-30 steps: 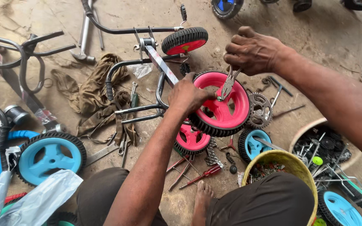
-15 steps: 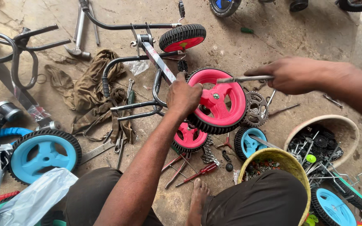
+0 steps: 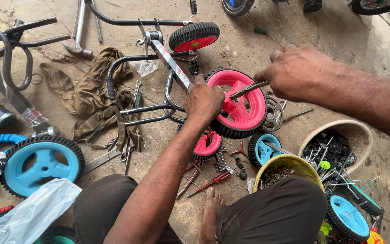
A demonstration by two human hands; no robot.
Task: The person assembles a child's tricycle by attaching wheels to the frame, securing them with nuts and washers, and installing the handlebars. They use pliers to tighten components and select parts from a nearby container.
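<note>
Pink tricycle wheel (image 3: 242, 106), upright on frame (image 3: 170, 61): left hand (image 3: 202, 100) fingers clamped on its rim; right hand (image 3: 296, 72) fingers clamped on pliers (image 3: 248, 89) at hub.

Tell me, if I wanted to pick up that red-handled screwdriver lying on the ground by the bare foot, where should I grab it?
Probably by the red handle of the screwdriver, coming straight down from above. It lies flat on the concrete with its thick handle toward the foot, and the thin shaft points away among other loose tools, which gives less to pinch.
</note>
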